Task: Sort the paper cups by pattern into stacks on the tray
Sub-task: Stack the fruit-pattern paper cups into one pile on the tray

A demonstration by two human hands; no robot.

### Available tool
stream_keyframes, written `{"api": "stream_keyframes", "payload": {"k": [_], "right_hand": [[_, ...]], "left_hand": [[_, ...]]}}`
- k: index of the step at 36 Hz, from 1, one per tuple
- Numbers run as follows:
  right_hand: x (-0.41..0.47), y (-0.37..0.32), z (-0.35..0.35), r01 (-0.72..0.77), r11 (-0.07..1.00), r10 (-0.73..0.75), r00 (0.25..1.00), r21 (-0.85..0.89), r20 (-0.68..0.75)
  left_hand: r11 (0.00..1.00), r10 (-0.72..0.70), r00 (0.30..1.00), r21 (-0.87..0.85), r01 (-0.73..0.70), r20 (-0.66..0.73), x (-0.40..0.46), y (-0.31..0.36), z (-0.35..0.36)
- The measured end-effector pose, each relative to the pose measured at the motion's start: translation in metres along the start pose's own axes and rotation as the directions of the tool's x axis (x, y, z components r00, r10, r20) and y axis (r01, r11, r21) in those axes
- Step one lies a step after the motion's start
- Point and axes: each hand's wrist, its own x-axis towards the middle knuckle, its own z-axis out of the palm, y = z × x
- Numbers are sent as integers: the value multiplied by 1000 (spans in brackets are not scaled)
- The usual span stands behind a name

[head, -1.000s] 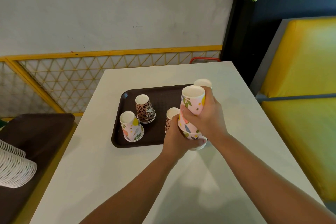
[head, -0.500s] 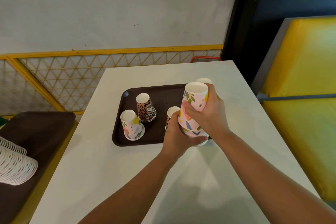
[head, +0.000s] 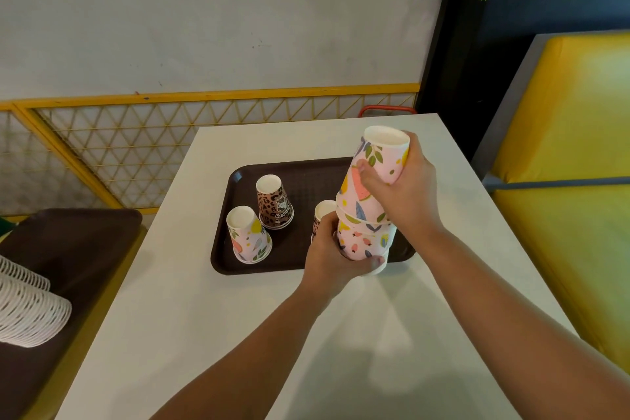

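Observation:
A dark brown tray (head: 300, 177) lies on the white table. Over its front right corner my right hand (head: 405, 191) grips an upside-down pink leaf-pattern cup (head: 371, 174), lifted partly off a stack of pink leaf-pattern cups (head: 361, 242). My left hand (head: 334, 259) holds that stack at its base. On the tray's left stand an upside-down pink leaf-pattern cup (head: 247, 235) and a small stack of leopard-pattern cups (head: 274, 203). Another leopard-pattern cup (head: 322, 211) is half hidden behind my left hand.
The white table (head: 211, 317) spreads wide in front of the tray. At the left a second dark tray (head: 68, 242) holds a lying stack of white lids (head: 24, 310). A yellow bench (head: 572, 164) runs along the right. A yellow mesh railing (head: 136, 140) stands behind.
My right hand has raised the top pink cup higher and tilted it, so that it now stands well clear above the stack. My left hand has stayed on the stack's base.

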Motion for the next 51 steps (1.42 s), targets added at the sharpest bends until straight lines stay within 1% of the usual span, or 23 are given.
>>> {"api": "stream_keyframes", "payload": {"k": [4, 8, 11, 14, 20, 26, 28, 30, 32, 33, 35, 38, 41, 44, 47, 51], "right_hand": [[15, -12, -11, 24, 995, -14, 993, 92, -116], [35, -21, -21, 49, 986, -10, 971, 159, -241], [47, -18, -25, 43, 984, 7, 959, 173, -282], [51, -10, -24, 31, 985, 18, 958, 168, -286], [39, 11, -8, -21, 994, 42, 978, 104, -205], [28, 28, 3, -93, 996, 94, 994, 16, -50], [24, 28, 2, -106, 994, 106, 993, -1, -59], [20, 25, 0, -80, 997, 78, 990, -7, -120], [14, 21, -2, 2, 1000, 1, 983, 15, -186], [11, 20, -2, 41, 999, -34, 980, 30, -198], [4, 17, -3, 90, 995, -81, 984, 46, -161], [-8, 14, -2, 114, 993, -113, 993, 40, -36], [-20, 13, 3, 75, 996, -78, 995, 51, 62], [-28, 15, 10, -10, 999, 5, 993, 42, 119], [-34, 19, 15, -59, 998, 55, 991, 25, 123], [-35, 21, 14, -74, 996, 72, 996, 41, 60]], "left_hand": [[1000, -1, 1000, 23, 1, -14, 1, -4, -1], [999, -32, 999, 18, 33, -11, 1, -3, -4], [999, -35, 999, 32, 35, 2, 3, -2, -6], [999, -26, 1000, 40, 26, 7, 4, -1, -7], [1000, -17, 1000, 22, 17, -7, 7, 3, -6], [1000, -7, 1000, 8, 7, -9, 6, 6, -6], [1000, -10, 1000, 6, 10, -18, 7, 8, -5], [1000, -6, 1000, 9, 6, -25, 7, 10, -6], [1000, 8, 1000, 5, -8, -30, 9, 13, -7], [1000, 16, 999, 5, -16, -33, 9, 14, -7], [1000, 28, 999, 12, -27, -42, 11, 16, -7], [999, 32, 998, -4, -32, -59, 12, 18, -5], [999, 43, 998, -19, -44, -44, 11, 19, -3], [997, 70, 997, -30, -70, -23, 9, 20, 0], [995, 95, 995, -8, -95, -18, 6, 23, 2], [989, 146, 988, 17, -147, 49, 5, 23, 1]]}}
